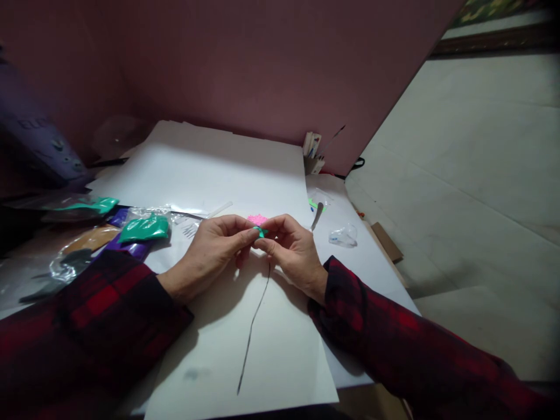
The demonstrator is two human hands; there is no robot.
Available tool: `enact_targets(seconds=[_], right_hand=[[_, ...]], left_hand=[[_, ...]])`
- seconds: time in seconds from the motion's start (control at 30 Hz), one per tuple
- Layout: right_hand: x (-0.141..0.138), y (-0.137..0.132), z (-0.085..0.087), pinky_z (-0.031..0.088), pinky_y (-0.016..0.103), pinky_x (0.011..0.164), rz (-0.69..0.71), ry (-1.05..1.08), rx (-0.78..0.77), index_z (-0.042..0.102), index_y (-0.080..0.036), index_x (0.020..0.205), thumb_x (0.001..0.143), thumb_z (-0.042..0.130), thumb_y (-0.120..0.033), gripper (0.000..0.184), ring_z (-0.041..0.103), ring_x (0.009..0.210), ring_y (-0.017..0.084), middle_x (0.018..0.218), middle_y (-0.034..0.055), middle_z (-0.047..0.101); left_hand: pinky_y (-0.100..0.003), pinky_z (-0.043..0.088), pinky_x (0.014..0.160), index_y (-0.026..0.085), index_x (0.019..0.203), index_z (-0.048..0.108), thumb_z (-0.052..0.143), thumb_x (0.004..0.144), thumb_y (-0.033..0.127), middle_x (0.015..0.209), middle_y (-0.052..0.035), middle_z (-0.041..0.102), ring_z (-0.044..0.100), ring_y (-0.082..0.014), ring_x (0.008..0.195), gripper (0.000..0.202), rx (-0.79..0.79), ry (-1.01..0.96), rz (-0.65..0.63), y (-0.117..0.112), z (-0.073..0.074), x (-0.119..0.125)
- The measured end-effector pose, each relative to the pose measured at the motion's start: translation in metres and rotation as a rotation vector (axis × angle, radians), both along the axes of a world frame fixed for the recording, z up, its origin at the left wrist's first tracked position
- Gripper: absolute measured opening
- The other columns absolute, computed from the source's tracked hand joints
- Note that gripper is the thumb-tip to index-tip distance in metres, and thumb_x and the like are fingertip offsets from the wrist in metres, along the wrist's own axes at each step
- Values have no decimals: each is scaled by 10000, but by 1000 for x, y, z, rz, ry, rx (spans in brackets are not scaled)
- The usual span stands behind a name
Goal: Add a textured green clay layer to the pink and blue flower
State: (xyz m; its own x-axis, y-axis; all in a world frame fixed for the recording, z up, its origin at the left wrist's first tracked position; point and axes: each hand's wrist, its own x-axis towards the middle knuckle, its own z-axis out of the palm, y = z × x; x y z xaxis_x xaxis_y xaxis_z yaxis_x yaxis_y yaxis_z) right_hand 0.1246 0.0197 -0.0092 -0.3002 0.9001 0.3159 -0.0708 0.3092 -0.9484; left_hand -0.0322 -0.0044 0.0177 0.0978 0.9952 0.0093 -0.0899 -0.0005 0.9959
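Note:
My left hand and my right hand meet over a white sheet of paper. Thumbs and fingertips of both pinch a small piece of green clay, partly hidden by the fingers. Just beyond it shows a bright pink, ruffled clay shape; whether it lies on the paper or is joined to the green piece I cannot tell. A thin dark line runs down the sheet from beneath my hands toward its near edge.
At left lie plastic packets of green clay, with purple and tan ones near. White sheets lie at the back. To the right are a small metal-looking tool, a crumpled clear wrapper and a pen holder. The table's edge runs along the right.

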Motion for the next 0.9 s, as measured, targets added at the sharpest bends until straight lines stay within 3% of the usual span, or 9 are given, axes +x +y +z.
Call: enact_targets(seconds=[0.27, 0.5, 0.73, 0.9], right_hand=[[1, 1, -2, 458, 226, 506, -3, -37, 74, 609, -181, 856, 846, 614, -203, 24, 539, 556, 84, 687, -23, 609], [-1, -1, -4, 455, 216, 468, -27, -25, 70, 574, -186, 818, 827, 640, -237, 84, 528, 503, 77, 632, -47, 567], [-1, 4, 4, 442, 195, 384, -272, 88, -64, 568, -174, 792, 789, 653, -232, 104, 523, 448, 79, 575, -50, 565], [-1, 8, 1, 425, 202, 335, -127, 118, -124, 581, -178, 888, 837, 602, -277, 114, 533, 427, 91, 618, -27, 606]], left_hand=[[-191, 392, 446, 151, 811, 668, 735, 721, 278, 636, 13, 616, 505, -81, 478, 170, 33, -59, -26, 3, -3, -1], [-185, 376, 424, 139, 688, 635, 719, 718, 223, 580, 21, 593, 492, -71, 443, 122, 2, -21, 16, 2, 0, 1], [-192, 404, 410, 126, 761, 620, 721, 710, 194, 624, -13, 630, 515, -90, 480, 132, 38, -223, 192, 8, -5, -3], [-212, 454, 448, 145, 971, 628, 718, 746, 233, 638, -7, 646, 556, -109, 506, 258, 59, -200, 36, 6, -5, -4]])
